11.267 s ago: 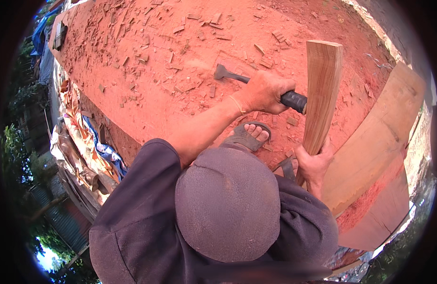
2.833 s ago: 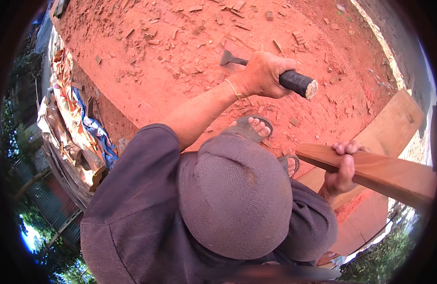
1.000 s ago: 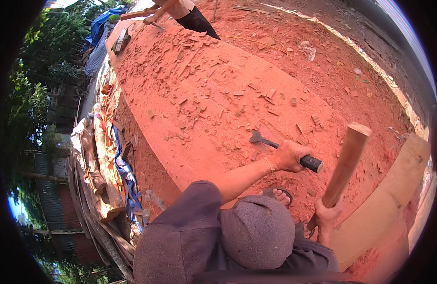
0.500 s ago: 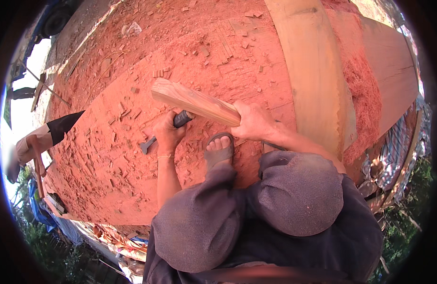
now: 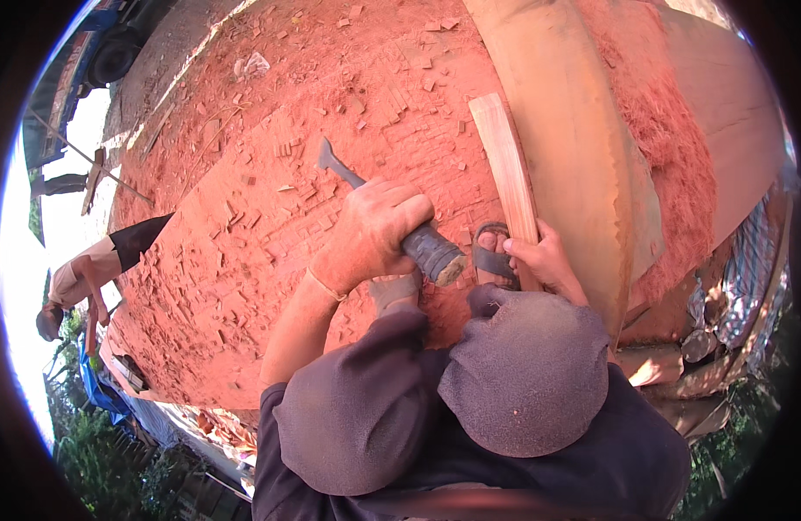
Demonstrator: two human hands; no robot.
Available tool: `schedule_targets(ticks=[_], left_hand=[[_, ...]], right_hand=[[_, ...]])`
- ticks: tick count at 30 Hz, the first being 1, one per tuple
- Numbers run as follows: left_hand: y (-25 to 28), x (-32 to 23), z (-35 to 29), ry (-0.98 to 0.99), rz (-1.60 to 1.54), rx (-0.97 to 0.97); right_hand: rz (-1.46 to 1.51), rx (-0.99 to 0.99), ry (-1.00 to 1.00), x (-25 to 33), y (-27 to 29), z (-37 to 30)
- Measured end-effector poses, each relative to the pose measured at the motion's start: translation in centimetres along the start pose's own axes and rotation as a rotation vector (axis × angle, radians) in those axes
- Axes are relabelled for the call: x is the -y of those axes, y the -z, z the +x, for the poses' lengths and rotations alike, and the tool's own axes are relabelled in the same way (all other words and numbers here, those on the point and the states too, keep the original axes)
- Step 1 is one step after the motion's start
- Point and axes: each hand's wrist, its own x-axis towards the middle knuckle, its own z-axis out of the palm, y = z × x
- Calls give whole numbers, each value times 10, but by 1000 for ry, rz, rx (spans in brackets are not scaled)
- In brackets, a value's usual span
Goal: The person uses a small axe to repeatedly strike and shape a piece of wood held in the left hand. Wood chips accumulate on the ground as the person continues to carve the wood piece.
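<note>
My left hand (image 5: pixel 376 227) is closed around the thick black-wrapped handle of a tool (image 5: pixel 431 253). Its narrow dark metal blade ends in a flared tip that points away to the left. Bare wood shows at the butt of the handle, toward my knees. My right hand (image 5: pixel 550 262) grips the near end of a squared wooden billet (image 5: pixel 510 169). The billet slants away from me, beside my right sandalled foot (image 5: pixel 496 253) and along the left side of a large curved plank (image 5: pixel 567 130). Its lowest end is partly hidden by my hand and knee.
Reddish chips and sawdust cover the broad wooden surface (image 5: pixel 201 304) under me. A heap of fine red shavings (image 5: pixel 669 148) lies beyond the curved plank. Another person (image 5: pixel 83 271) is at the far left, near a vehicle wheel (image 5: pixel 114 62). A striped sheet (image 5: pixel 749 252) hangs at the right.
The billet has swung from lying across in front of me to pointing away, farther right. My left hand has risen and moved right with the tool, whose blade now points away.
</note>
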Motion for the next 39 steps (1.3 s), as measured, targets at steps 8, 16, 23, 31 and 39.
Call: schedule_targets(ticks=[8, 16, 23, 31, 39], left_hand=[[-61, -15, 71, -73, -37, 252], [-44, -19, 84, 337, -368, -204], [-27, 35, 126, 401, -815, -598], [54, 99, 123, 174, -184, -1192], [51, 50, 87, 297, -382, -726]], right_hand=[[89, 34, -24, -25, 27, 3], [132, -10, 10, -39, 20, 2], [134, -33, 30, -40, 11, 3], [79, -67, 6, -42, 13, 7], [-309, -246, 111, -24, 0, -8]])
